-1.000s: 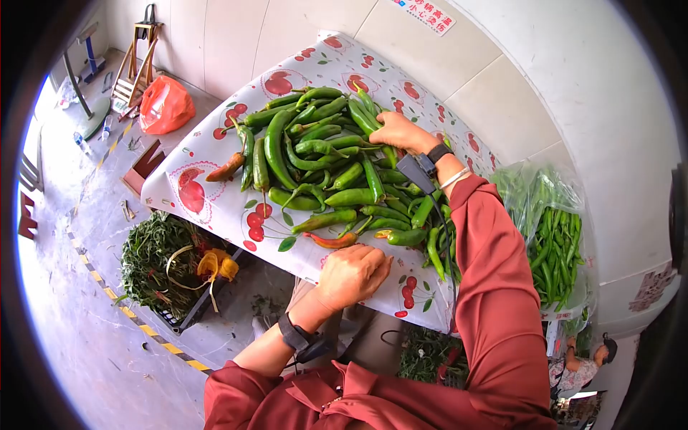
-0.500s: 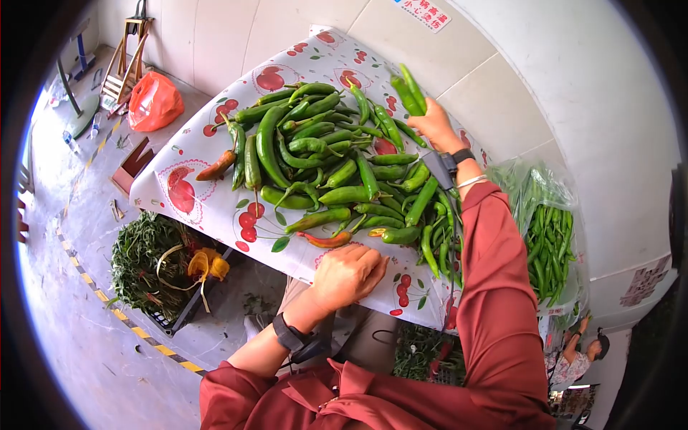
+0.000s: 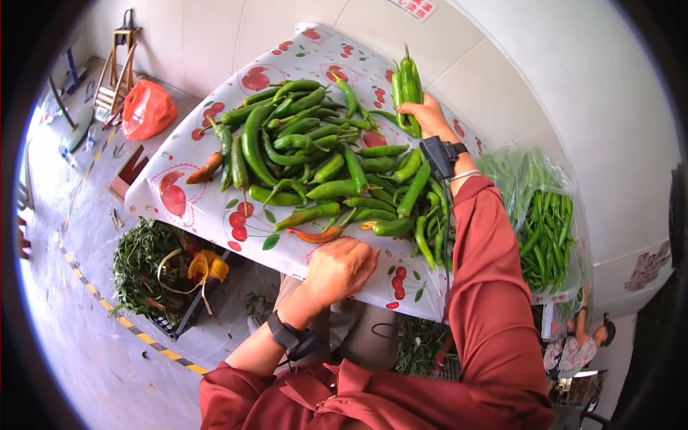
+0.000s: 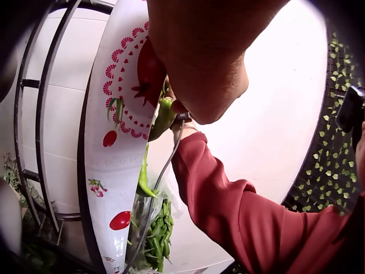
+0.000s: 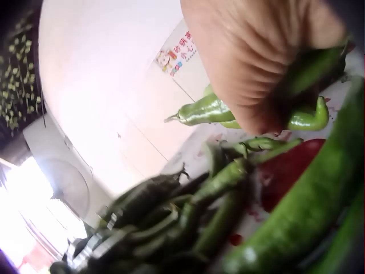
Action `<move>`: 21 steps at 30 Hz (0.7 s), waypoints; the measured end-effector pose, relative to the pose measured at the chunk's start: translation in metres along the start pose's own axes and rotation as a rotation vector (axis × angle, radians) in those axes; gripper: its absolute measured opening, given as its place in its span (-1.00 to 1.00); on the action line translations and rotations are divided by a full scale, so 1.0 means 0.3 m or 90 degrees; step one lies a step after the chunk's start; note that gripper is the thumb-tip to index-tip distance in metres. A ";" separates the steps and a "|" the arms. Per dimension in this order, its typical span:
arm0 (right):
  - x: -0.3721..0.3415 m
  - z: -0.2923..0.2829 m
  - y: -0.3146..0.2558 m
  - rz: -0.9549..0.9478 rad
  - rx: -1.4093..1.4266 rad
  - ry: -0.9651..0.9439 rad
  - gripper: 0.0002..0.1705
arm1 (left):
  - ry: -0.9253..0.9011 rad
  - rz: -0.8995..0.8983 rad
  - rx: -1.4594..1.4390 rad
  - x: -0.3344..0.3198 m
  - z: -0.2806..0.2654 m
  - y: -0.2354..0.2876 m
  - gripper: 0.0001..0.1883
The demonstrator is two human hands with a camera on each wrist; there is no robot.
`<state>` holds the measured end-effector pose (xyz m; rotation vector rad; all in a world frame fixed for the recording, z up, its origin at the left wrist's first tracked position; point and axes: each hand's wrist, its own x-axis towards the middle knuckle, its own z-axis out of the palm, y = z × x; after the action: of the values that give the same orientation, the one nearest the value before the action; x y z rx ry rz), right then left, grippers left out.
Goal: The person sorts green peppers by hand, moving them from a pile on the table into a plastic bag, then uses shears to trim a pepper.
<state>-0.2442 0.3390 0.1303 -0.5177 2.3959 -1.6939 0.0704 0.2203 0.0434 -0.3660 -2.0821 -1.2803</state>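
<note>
A second ago the person's right-hand grip (image 3: 430, 119) was at the far right of the pepper pile (image 3: 297, 141); now it has drawn away to the right, holding a bunch of green peppers (image 3: 409, 80). That bunch, slanting left half a second ago, now points straight to the far side. Where the grip reached, a printed red fruit (image 3: 374, 140) now shows.

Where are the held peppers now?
Head view, upper right of centre: the held peppers are in the right hand, to the right of the pile.

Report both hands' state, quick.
Left hand: closed, fingers curled, nothing visible in it.
Right hand: closed, holding long green chili peppers.
</note>
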 end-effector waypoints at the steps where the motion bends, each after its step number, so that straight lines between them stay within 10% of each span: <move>1: -0.036 -0.008 -0.033 0.001 -0.001 0.012 -0.65 | -0.007 0.006 -0.007 0.001 0.001 -0.001 -0.73; 21: -0.918 -0.434 -0.074 -0.020 0.041 0.193 -0.65 | -0.020 -0.072 0.076 -0.009 0.022 0.013 -0.75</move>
<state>-0.0272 0.5488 0.1777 -0.3094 2.5326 -1.9817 0.0721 0.2283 0.0423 -0.2196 -2.2210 -1.2150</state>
